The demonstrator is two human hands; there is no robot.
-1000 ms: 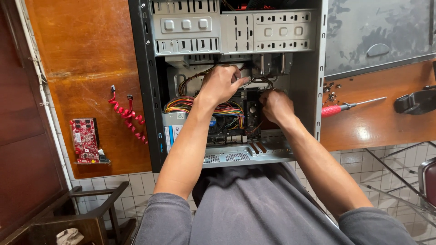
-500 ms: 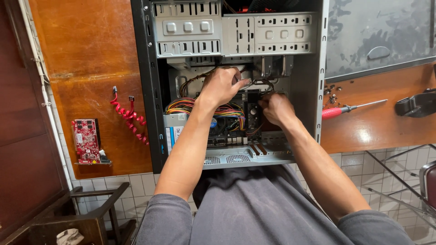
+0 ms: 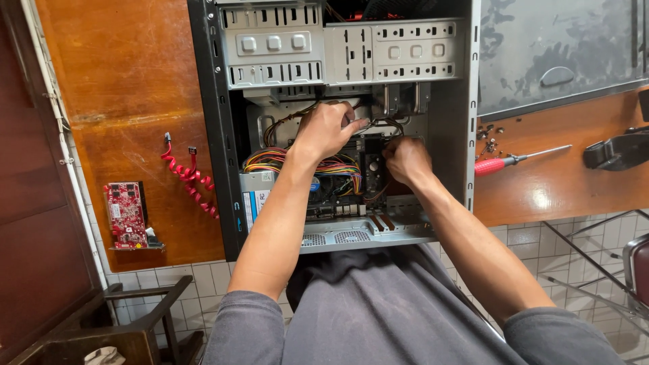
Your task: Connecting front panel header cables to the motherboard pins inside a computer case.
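An open desktop computer case [image 3: 216,135] lies on a wooden table [image 3: 135,81] with its inside facing me. My left hand [image 3: 328,128] reaches into it, fingers curled among dark cables near the middle of the board. My right hand [image 3: 405,159] is also inside, fingers closed on a cable or small part beside a black component [image 3: 372,169]. What each hand grips is hidden by the fingers. A bundle of coloured wires [image 3: 267,161] runs just left of my left wrist. Grey metal drive bays [image 3: 338,47] fill the far part of the case.
A red-handled screwdriver [image 3: 517,161] and several loose screws [image 3: 488,135] lie on the table right of the case, below the grey side panel [image 3: 561,54]. A black tool [image 3: 618,150] sits at the far right. A red coiled cable [image 3: 189,177] and red circuit card [image 3: 126,215] lie left.
Both hands stay inside the case. My right hand has shifted slightly up toward the left hand, and my left fingers have closed in on the cables.
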